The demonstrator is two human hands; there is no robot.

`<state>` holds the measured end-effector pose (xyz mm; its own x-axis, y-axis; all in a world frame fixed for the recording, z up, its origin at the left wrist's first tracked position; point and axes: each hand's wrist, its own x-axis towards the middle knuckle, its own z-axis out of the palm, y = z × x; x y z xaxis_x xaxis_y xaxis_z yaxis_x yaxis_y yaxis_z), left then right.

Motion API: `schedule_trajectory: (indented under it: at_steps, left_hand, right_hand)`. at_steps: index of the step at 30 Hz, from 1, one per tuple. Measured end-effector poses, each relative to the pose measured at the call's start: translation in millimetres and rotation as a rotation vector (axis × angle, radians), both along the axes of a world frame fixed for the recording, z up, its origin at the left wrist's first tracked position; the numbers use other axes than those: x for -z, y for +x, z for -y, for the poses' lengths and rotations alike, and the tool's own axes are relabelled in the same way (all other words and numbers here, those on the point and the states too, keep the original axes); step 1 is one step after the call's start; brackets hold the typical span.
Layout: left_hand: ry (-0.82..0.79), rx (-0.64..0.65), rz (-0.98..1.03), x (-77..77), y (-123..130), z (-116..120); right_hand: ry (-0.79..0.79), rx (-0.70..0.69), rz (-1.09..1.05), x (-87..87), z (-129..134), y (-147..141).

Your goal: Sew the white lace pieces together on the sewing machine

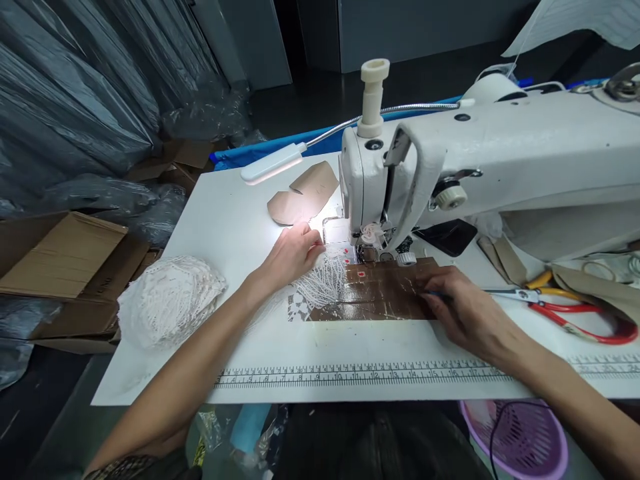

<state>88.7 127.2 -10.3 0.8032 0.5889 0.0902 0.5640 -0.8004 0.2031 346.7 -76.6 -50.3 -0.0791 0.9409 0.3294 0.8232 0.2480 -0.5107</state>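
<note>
Packaging: open brown cardboard box [65, 260], crumpled clear plastic film [160, 207] just beside it.
Sheeting: glossy silver-grey plastic curtain [75, 87], hanging.
Cutting tool: red-and-orange-handled steel scissors [524, 295].
Container: purple slotted plastic basket [543, 440], thin black cable [492, 441] across it.
Flat item: black rectangular slab [451, 237].

v. bright spot under lamp [274, 164], glints on brown strip [385, 297], dim floor [300, 107] behind, wide-angle distortion nr edges

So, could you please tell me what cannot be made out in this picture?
Head view: sewing machine, its far right end cut off by the right edge.
Head view: dark slim thing, mostly covered by the right hand.
Head view: white fringe, partly hidden by the left hand.
</note>
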Motion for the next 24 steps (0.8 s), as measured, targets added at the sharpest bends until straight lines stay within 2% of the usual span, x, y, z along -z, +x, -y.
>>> schedule_trajectory:
  at_steps: [2,5,9,12,14,20,24]
  left_hand:
    - [0.001,0.06,0.041,-1.1,-6,5]
    - [-0.037,0.079,0.104,-3.7,-14,14]
    - [-0.18,-0.041,0.173,-4.9,-22,24]
    - [-0.348,-0.134,0.248,-5.0,-28,29]
    - [-0.4,-0.155,0.285,-5.2,-32,32]
    - [-0.364,-0.126,0.317,-6.3,-35,39]
    - [-0.378,-0.131,0.35,-3.6,-33,41]
  right_hand:
    - [-0.072,0.003,-0.074,-3.3,-3,-15]
    - [-0.193,0.101,0.059,-12.6,-14,-38]
    - [-0.202,0.133,0.291,-24.2,-33,-63]
    - [-0.165,0.127,0.429,-23.5,-45,-77]
    - [-0.157,0.14,0.488,-20.2,-52,-85]
    - [-0.238,0.083,0.501,-21.8,-73,-101]
    - [-0.227,0.122,0.383,-24.6,-71,-96]
